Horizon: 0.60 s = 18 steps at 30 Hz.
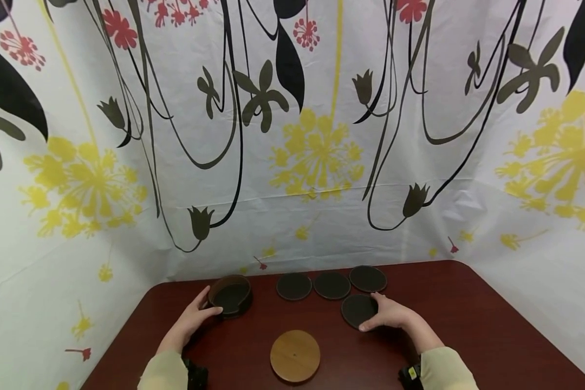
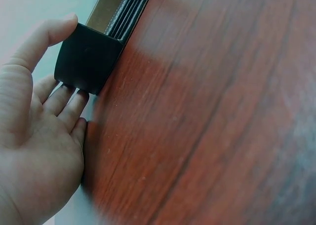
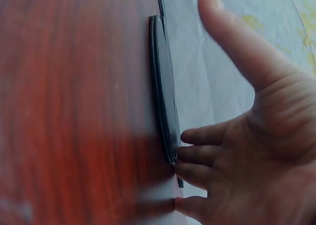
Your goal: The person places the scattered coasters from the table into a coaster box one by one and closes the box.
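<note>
The dark round coaster holder (image 1: 231, 295) stands on the red-brown table (image 1: 492, 336) toward its rear left, its open top showing a dark inside; the left wrist view shows the edges of a few thin dark discs stacked in it. The left hand (image 1: 191, 319) cups the holder's near side: the thumb lies along the front rim and the fingers curl round its wall, so it is gripped lightly.

To the right, a dark coaster (image 1: 359, 310) lies flat on the table, and the right hand (image 1: 392, 314) rests against its right edge. The fingers are nearly straight and spread, their tips touching the rim of the coaster, the thumb raised clear above it; nothing is pinched. Both forearms come in from the near edge in pale sleeves, each with a black wrist unit.

Behind that coaster, three more dark coasters (image 1: 332, 285) lie in a row near the table's back edge, just beside one another. A round wooden disc (image 1: 294, 356) lies between the two hands, close to the near edge, apart from everything else. A flowered sheet (image 1: 317, 151) rises close behind the table and along both sides. Bare tabletop stretches to the right of the right hand.
</note>
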Each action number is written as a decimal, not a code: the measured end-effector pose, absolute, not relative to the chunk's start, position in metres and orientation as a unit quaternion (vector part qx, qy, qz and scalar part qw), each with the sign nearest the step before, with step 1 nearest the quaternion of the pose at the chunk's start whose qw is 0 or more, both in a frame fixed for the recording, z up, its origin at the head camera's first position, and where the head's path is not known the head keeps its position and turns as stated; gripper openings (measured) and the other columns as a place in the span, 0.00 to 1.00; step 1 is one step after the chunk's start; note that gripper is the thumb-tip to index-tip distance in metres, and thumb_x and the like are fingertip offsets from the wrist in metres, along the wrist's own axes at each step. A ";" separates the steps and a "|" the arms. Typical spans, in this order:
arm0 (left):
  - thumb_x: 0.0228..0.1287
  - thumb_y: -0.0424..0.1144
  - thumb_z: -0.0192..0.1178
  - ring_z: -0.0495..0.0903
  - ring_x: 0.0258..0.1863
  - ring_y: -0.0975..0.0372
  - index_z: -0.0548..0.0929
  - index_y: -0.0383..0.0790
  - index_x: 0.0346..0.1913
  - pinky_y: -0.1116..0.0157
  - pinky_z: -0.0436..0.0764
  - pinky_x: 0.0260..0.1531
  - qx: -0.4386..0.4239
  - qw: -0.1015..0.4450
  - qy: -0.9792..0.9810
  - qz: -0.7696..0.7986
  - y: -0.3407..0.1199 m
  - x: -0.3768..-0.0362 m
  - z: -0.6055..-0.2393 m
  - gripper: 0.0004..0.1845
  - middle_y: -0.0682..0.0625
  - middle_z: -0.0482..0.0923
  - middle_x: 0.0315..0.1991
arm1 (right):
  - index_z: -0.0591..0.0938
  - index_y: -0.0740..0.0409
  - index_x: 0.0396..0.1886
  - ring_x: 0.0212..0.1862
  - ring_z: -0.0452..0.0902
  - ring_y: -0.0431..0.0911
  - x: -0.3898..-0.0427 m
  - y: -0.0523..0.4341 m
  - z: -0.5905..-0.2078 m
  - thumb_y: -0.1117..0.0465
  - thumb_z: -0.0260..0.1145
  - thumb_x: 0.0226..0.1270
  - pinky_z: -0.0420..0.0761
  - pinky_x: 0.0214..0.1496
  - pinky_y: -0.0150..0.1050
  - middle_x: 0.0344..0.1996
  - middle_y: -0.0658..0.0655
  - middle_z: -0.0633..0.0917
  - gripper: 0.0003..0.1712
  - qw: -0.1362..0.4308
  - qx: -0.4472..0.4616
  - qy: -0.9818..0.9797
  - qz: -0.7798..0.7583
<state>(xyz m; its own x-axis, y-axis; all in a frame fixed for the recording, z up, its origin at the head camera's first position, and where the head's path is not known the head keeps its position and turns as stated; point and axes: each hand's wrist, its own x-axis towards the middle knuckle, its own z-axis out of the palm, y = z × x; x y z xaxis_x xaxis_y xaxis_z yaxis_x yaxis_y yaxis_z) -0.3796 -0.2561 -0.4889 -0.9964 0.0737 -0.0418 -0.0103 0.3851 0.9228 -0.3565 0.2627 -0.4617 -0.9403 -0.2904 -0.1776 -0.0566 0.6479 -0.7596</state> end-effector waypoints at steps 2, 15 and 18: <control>0.62 0.45 0.67 0.45 0.73 0.39 0.45 0.41 0.78 0.40 0.57 0.64 0.018 0.037 0.832 0.553 -0.256 -0.380 -0.489 0.51 0.32 0.42 0.75 | 0.51 0.81 0.71 0.68 0.47 0.75 -0.357 0.262 -0.463 0.54 0.80 0.49 0.61 0.62 0.66 0.69 0.83 0.50 0.63 0.137 -0.093 0.903 -0.396; 0.61 0.44 0.68 0.46 0.73 0.40 0.46 0.41 0.78 0.40 0.56 0.65 0.015 0.027 0.831 0.555 -0.255 -0.382 -0.490 0.51 0.33 0.44 0.75 | 0.59 0.73 0.72 0.66 0.60 0.70 -0.363 0.257 -0.457 0.54 0.83 0.43 0.67 0.59 0.63 0.67 0.76 0.62 0.61 0.122 -0.109 0.933 -0.320; 0.61 0.45 0.68 0.46 0.73 0.41 0.47 0.41 0.78 0.40 0.56 0.65 0.013 0.027 0.836 0.549 -0.257 -0.381 -0.491 0.51 0.34 0.44 0.75 | 0.63 0.70 0.71 0.64 0.63 0.68 -0.367 0.260 -0.459 0.51 0.84 0.40 0.68 0.58 0.63 0.66 0.73 0.66 0.61 0.120 -0.138 0.935 -0.304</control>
<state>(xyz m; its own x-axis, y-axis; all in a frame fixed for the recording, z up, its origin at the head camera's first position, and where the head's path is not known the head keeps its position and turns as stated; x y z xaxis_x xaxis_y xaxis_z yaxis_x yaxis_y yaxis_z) -0.3809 -0.2569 -0.4913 -0.9982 0.0517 -0.0297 -0.0067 0.3978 0.9174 -0.3670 0.2598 -0.4588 -0.9330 -0.3309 -0.1415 -0.1847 0.7777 -0.6009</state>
